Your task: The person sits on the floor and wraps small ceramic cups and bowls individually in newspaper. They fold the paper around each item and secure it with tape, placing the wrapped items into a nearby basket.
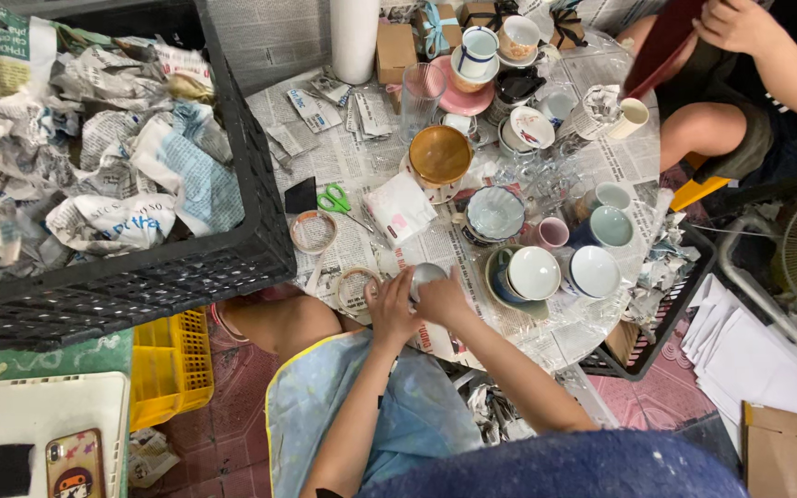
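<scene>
My left hand (389, 306) and my right hand (442, 300) meet at the near edge of a round table (546, 343) covered in newspaper. Together they grip a small pale cup (426, 274), fingers curled around its sides. Just left of my hands lie two tape rolls (354, 290), and green-handled scissors (334, 198) rest further back. To the right stand several cups and bowls, the nearest a white bowl inside a blue one (532, 273). A brown bowl (440, 154) stands behind.
A black crate (140, 277) full of crumpled newspaper sits at left. A yellow basket (170, 364) and a white tray with a phone (74, 461) lie below it. Another person (740, 83) sits at the far right. Small boxes (397, 51) stand at the back.
</scene>
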